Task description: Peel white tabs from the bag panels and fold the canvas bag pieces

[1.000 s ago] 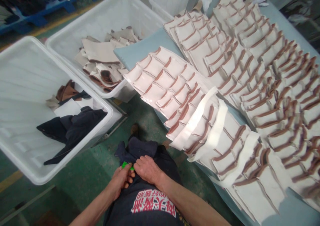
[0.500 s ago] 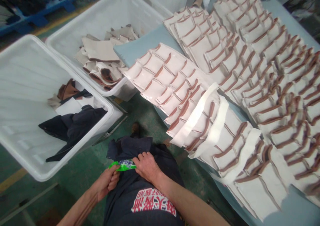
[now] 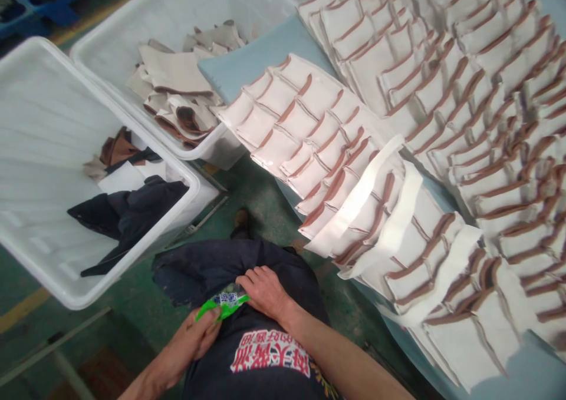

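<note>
A small bright-green plastic packet (image 3: 229, 306) with printed characters stretches between my two hands, over the lap of a dark blue apron (image 3: 247, 258). My left hand (image 3: 201, 334) is closed on the packet's left end. Fingers curled, my right hand (image 3: 265, 294) pinches its right end. Below them, red and white lettering (image 3: 272, 353) marks the apron. The packet's contents, if any, do not show.
On the right, a blue-grey table (image 3: 260, 49) bears rows of pale pocketed fabric panels (image 3: 318, 135) with brown edges and loose white straps (image 3: 358, 200). At left, one white bin (image 3: 39, 152) holds dark cloth (image 3: 132, 211); another (image 3: 132, 11) holds beige pieces (image 3: 174, 70).
My left hand has moved slightly right and down, and more of the packet's print shows. The apron's upper part has spread out to the left. The camera view has shifted a little.
</note>
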The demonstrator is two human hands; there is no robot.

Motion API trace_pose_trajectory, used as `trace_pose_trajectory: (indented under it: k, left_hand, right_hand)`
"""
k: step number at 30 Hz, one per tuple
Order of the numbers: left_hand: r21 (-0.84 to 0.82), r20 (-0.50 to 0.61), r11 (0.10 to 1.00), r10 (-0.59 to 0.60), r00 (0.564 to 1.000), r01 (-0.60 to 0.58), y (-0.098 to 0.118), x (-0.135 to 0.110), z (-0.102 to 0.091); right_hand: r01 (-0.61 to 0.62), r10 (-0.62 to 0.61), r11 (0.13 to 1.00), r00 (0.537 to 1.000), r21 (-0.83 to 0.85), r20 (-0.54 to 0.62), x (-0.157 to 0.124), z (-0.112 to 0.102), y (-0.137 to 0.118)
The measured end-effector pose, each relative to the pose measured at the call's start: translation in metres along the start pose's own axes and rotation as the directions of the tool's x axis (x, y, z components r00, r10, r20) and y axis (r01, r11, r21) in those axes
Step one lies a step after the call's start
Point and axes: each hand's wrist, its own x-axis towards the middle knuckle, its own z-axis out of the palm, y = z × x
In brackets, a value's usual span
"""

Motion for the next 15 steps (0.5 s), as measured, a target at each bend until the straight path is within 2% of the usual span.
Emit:
trace_pose_trajectory:
  k: [6, 9, 13, 15]
  left_hand:
    - [0.173, -0.218, 0.985, 0.063, 0.974, -0.025, -0.005, 0.009, -0.019]
    - [0.206, -0.250, 0.978, 0.070, 0.966, -0.017, -0.008, 0.019, -0.023]
    - [0.268, -0.242, 0.963, 0.104, 0.965, -0.036, -0.018, 0.034, -0.016]
    - [0.319, -0.227, 0.945, 0.148, 0.963, -0.070, -0.028, 0.040, -0.013]
  right_hand:
    - [-0.024, 0.036, 0.986, 0.997, 0.164, -0.070, -0.012, 0.028, 0.010]
    - [-0.056, 0.086, 0.963, 0.991, 0.263, -0.103, -0.011, 0.037, 0.020]
    - [-0.150, 0.222, 0.923, 0.960, 0.355, -0.172, 0.018, 0.037, 0.032]
    - [-0.118, 0.201, 0.915, 0.963, 0.386, -0.180, 0.042, 0.033, 0.032]
